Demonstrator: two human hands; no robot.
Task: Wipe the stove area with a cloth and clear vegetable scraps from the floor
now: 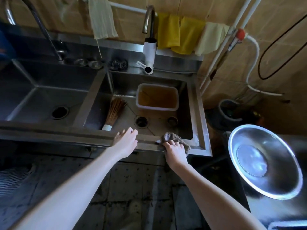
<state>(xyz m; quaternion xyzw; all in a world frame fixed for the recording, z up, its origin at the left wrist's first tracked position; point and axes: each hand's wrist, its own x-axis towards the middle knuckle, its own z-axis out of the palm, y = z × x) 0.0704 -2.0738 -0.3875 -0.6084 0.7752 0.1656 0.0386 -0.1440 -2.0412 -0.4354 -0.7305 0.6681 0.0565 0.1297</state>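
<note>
While wiping sink rim [146, 141]: bunched cloth [172, 137] pressed down to lift grime.
Right grip [175, 151]: curled round cloth.
Left grip [126, 141]: loose, empty, at sink rim, likely bracing.

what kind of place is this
Probably a working kitchen's washing-up corner: a steel double sink, a bamboo brush lying in its right basin, and cloths hung on a pipe above.

Two arms, long and slim, both bare from wrist down to bottom of view. Left hand [126, 139] bare, fingers little blurry. Right hand [174, 151] bare, back of hand and knuckles show.
</note>
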